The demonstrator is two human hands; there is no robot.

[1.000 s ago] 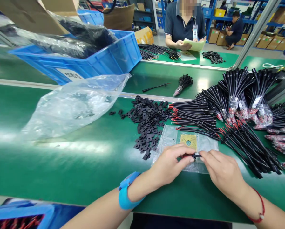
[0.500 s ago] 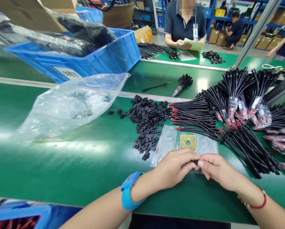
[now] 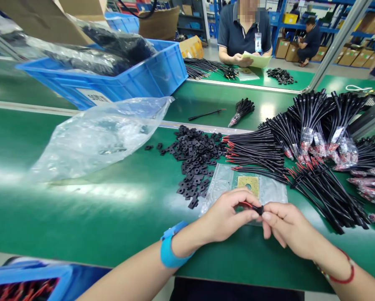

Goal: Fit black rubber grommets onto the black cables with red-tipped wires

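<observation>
Over bag [image 3: 218, 184], both hands [image 3: 225, 215] tight on conn. [image 3: 259, 210]

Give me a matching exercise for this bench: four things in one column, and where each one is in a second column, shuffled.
Things:
1. Black connector with red wire
2. Blue wrist strap
3. Red cord bracelet
4. Loose flat black pieces

Places:
A. On the green bench mat
B. Around the right wrist
C. Pinched between the left hand and the right hand
D. Around the left wrist

Pairs: 1-C, 2-D, 3-B, 4-A
</observation>
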